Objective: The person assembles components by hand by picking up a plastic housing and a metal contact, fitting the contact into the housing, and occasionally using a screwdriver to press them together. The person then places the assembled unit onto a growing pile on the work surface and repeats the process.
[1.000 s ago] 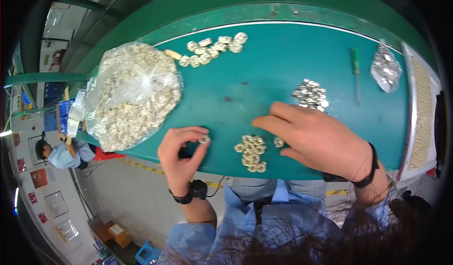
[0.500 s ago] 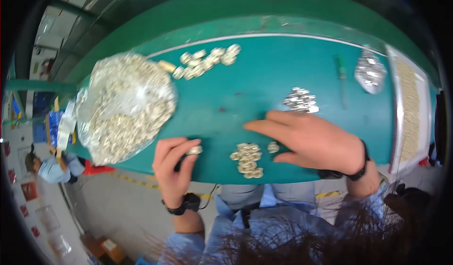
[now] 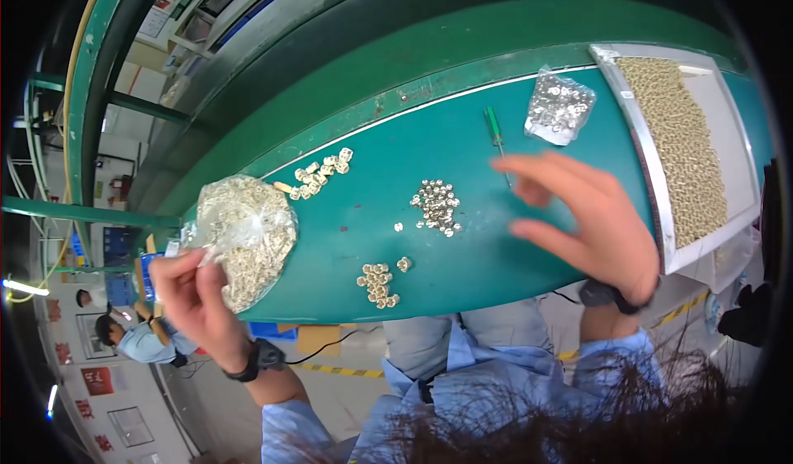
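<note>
Spread as if to reach, the right hand (image 3: 596, 223) at three o'clock must close; I can't tell if the left hand (image 3: 198, 305) pinches the round clear plastic bag (image 3: 254, 249).

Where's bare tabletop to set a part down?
Free green tabletop: between the white-piece cluster and screwdriver, beyond the silver pile; also between the pale-gold cluster and right hand, along the near edge. Crowded: left end, with the big clear bag and left hand; right end, with the smaller bag and framed tray.
</note>
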A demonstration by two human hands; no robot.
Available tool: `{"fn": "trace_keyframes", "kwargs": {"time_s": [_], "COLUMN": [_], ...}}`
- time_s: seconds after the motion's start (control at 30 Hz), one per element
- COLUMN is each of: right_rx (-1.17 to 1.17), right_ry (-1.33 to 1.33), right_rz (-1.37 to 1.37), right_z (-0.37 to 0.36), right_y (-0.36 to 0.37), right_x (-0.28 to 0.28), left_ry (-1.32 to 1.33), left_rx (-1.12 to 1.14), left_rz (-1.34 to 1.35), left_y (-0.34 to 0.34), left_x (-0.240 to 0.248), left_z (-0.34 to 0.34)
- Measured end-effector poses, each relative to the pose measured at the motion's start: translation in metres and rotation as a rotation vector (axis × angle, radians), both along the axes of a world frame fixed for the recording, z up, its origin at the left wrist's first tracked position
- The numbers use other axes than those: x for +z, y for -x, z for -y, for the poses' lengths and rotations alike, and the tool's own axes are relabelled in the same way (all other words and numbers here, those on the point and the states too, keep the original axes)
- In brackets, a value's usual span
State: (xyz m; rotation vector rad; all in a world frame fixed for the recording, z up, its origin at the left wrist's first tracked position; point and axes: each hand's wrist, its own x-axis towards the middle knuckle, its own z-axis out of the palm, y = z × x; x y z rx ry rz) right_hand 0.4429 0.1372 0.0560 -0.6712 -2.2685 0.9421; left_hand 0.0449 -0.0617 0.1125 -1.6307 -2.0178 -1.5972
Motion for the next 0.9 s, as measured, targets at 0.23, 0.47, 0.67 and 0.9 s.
{"fn": "trace_keyframes", "kwargs": {"time_s": [0.23, 0.47, 0.67, 0.9], "right_rx": [0.56, 0.385, 0.228, -0.145], "right_ry": [0.789, 1.289, 1.401, 1.105], "right_rz": [0.041, 0.782, 0.765, 0.497], "right_z": [0.069, 0.188, 0.23, 0.288], "right_y": [-0.127, -0.221, -0.218, -0.184], "right_x": [-0.062, -0.269, -0.275, -0.272], "left_ry": [0.535, 0.772, 0.759, 0.54], "left_rx": [-0.114, -0.053, -0.179, -0.163], "left_rz": [-0.277, -0.34, -0.444, -0.57], "left_y": [-0.002, -0.001, 0.015, 0.046], "left_x": [-0.051, -0.078, -0.103, -0.126], "left_z": [-0.036, -0.024, 0.011, 0.041]}}
